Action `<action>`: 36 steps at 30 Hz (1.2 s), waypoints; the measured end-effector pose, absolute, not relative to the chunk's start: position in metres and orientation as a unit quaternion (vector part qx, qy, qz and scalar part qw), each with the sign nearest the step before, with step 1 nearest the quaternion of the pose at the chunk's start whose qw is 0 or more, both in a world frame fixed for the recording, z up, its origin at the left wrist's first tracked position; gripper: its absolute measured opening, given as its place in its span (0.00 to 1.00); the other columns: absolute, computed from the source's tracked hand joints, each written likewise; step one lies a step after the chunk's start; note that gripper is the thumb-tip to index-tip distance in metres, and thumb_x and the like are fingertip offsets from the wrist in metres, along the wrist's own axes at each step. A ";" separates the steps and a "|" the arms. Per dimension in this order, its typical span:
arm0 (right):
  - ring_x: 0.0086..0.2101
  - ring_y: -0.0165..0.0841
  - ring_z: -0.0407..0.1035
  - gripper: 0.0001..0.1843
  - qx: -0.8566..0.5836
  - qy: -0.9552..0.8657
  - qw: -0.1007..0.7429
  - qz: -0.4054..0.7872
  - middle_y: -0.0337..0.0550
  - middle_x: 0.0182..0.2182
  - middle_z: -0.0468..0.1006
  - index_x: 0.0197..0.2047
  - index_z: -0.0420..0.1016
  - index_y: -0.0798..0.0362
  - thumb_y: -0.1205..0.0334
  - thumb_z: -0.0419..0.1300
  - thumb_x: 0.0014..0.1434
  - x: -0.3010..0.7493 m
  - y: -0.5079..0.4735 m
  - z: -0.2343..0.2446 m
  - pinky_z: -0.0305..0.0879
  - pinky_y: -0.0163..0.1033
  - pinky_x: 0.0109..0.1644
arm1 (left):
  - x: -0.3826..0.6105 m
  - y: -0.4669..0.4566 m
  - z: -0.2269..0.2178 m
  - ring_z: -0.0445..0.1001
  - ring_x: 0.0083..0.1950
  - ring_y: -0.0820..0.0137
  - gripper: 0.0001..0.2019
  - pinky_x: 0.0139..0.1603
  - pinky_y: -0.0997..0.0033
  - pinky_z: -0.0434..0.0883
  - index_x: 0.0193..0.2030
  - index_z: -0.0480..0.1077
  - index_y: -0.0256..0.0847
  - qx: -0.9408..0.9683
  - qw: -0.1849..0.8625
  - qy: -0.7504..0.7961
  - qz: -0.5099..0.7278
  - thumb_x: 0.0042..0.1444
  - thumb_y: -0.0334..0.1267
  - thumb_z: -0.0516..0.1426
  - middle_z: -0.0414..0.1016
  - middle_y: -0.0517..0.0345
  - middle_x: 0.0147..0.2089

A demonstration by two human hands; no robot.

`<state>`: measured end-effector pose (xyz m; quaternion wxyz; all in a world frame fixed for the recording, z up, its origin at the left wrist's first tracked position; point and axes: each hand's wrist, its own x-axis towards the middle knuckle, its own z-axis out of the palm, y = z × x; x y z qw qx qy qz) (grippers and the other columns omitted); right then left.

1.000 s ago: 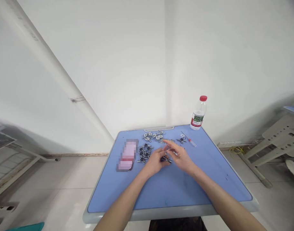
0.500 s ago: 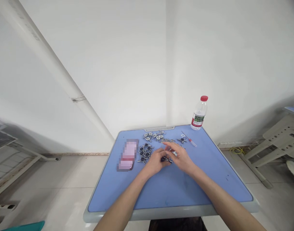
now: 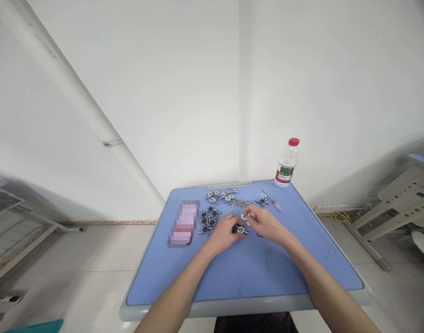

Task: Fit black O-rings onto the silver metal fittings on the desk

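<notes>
Left hand [image 3: 227,231] curled, fingers gripping a metal fitting [image 3: 240,229] at the worktop [image 3: 253,273]. Right hand [image 3: 265,224] bunched beside pale flat gaskets [image 3: 243,216]; cannot tell what it pinches.

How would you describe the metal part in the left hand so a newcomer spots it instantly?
Start at the blue tabletop, then find the left hand near its middle. In that hand's grip is the metal part, sticking out to the right. Unlike the loose dark-topped parts to its left, it is held and looks pale on top.
</notes>
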<state>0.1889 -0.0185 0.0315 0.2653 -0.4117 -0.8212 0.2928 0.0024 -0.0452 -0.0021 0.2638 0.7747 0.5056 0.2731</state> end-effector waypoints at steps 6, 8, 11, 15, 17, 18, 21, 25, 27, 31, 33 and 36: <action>0.27 0.30 0.67 0.06 -0.400 -0.877 0.151 0.221 0.39 0.28 0.76 0.33 0.74 0.51 0.68 0.56 0.56 0.190 -0.014 0.016 0.51 0.33 0.29 | 0.003 -0.044 -0.004 0.68 0.41 0.66 0.09 0.40 0.69 0.62 0.35 0.69 0.41 0.769 0.258 0.516 0.276 0.47 0.36 0.63 0.69 0.59 0.37; 0.26 0.31 0.67 0.06 -0.399 -0.879 0.157 0.209 0.39 0.28 0.77 0.34 0.74 0.50 0.68 0.56 0.57 0.189 -0.014 0.014 0.51 0.34 0.29 | 0.003 -0.044 -0.004 0.68 0.40 0.66 0.09 0.39 0.69 0.62 0.34 0.69 0.41 0.771 0.255 0.515 0.275 0.47 0.36 0.63 0.69 0.59 0.37; 0.28 0.32 0.69 0.07 -0.394 -0.884 0.163 0.191 0.39 0.28 0.77 0.35 0.74 0.50 0.68 0.55 0.58 0.187 -0.015 0.013 0.51 0.34 0.30 | 0.003 -0.044 -0.005 0.68 0.39 0.67 0.09 0.39 0.69 0.62 0.33 0.68 0.40 0.774 0.251 0.512 0.274 0.47 0.36 0.64 0.69 0.59 0.36; 0.29 0.34 0.70 0.08 -0.390 -0.893 0.147 0.172 0.41 0.29 0.79 0.36 0.75 0.50 0.68 0.54 0.59 0.184 -0.017 0.017 0.52 0.35 0.30 | 0.003 -0.043 -0.006 0.68 0.39 0.67 0.09 0.38 0.70 0.62 0.33 0.68 0.40 0.776 0.246 0.509 0.280 0.47 0.36 0.63 0.69 0.59 0.36; 0.28 0.35 0.71 0.09 -0.386 -0.900 0.136 0.151 0.42 0.29 0.79 0.36 0.75 0.51 0.68 0.54 0.59 0.183 -0.018 0.018 0.52 0.35 0.29 | 0.003 -0.043 -0.007 0.68 0.38 0.67 0.08 0.38 0.70 0.62 0.32 0.68 0.40 0.775 0.249 0.506 0.285 0.47 0.35 0.63 0.69 0.59 0.36; 0.28 0.35 0.71 0.09 -0.384 -0.904 0.129 0.137 0.43 0.29 0.79 0.36 0.75 0.51 0.69 0.54 0.60 0.182 -0.019 0.019 0.51 0.35 0.29 | 0.003 -0.043 -0.006 0.68 0.38 0.68 0.08 0.38 0.70 0.62 0.32 0.68 0.40 0.774 0.251 0.506 0.287 0.46 0.35 0.63 0.69 0.59 0.36; 0.27 0.36 0.71 0.10 -0.384 -0.911 0.113 0.100 0.46 0.29 0.79 0.36 0.75 0.52 0.69 0.52 0.61 0.180 -0.020 0.019 0.50 0.36 0.28 | 0.004 -0.043 -0.005 0.68 0.38 0.68 0.08 0.38 0.70 0.62 0.31 0.68 0.39 0.767 0.259 0.511 0.288 0.46 0.33 0.64 0.69 0.59 0.35; 0.28 0.37 0.72 0.10 -0.397 -0.908 0.103 0.088 0.47 0.29 0.79 0.36 0.74 0.53 0.67 0.52 0.62 0.179 -0.021 0.018 0.51 0.36 0.29 | 0.004 -0.043 -0.004 0.68 0.38 0.68 0.08 0.38 0.70 0.62 0.31 0.67 0.39 0.763 0.262 0.516 0.287 0.46 0.32 0.63 0.70 0.59 0.36; 0.29 0.37 0.72 0.10 -0.401 -0.908 0.085 0.087 0.48 0.30 0.79 0.37 0.74 0.54 0.66 0.51 0.63 0.178 -0.022 0.020 0.51 0.36 0.29 | 0.004 -0.043 -0.005 0.68 0.38 0.68 0.08 0.38 0.70 0.62 0.30 0.67 0.39 0.764 0.261 0.515 0.289 0.46 0.32 0.63 0.70 0.59 0.36; 0.30 0.36 0.73 0.12 -0.398 -0.911 0.061 0.089 0.46 0.31 0.79 0.38 0.72 0.54 0.65 0.48 0.65 0.179 -0.023 0.025 0.51 0.35 0.30 | 0.003 -0.042 -0.005 0.68 0.38 0.69 0.08 0.38 0.71 0.62 0.30 0.67 0.39 0.764 0.263 0.514 0.288 0.46 0.32 0.64 0.70 0.60 0.36; 0.31 0.34 0.73 0.12 -0.410 -0.903 0.078 0.098 0.44 0.31 0.79 0.40 0.72 0.54 0.64 0.47 0.66 0.184 -0.019 0.029 0.52 0.35 0.31 | 0.003 -0.042 -0.005 0.68 0.37 0.69 0.09 0.38 0.71 0.62 0.31 0.67 0.39 0.761 0.265 0.518 0.287 0.45 0.32 0.64 0.70 0.60 0.36; 0.34 0.33 0.73 0.11 -0.472 -0.866 0.122 0.107 0.42 0.33 0.80 0.42 0.71 0.53 0.64 0.48 0.66 0.201 -0.003 0.031 0.53 0.34 0.32 | 0.003 -0.043 -0.005 0.68 0.37 0.69 0.09 0.38 0.71 0.62 0.31 0.68 0.40 0.760 0.267 0.520 0.286 0.45 0.34 0.64 0.69 0.61 0.36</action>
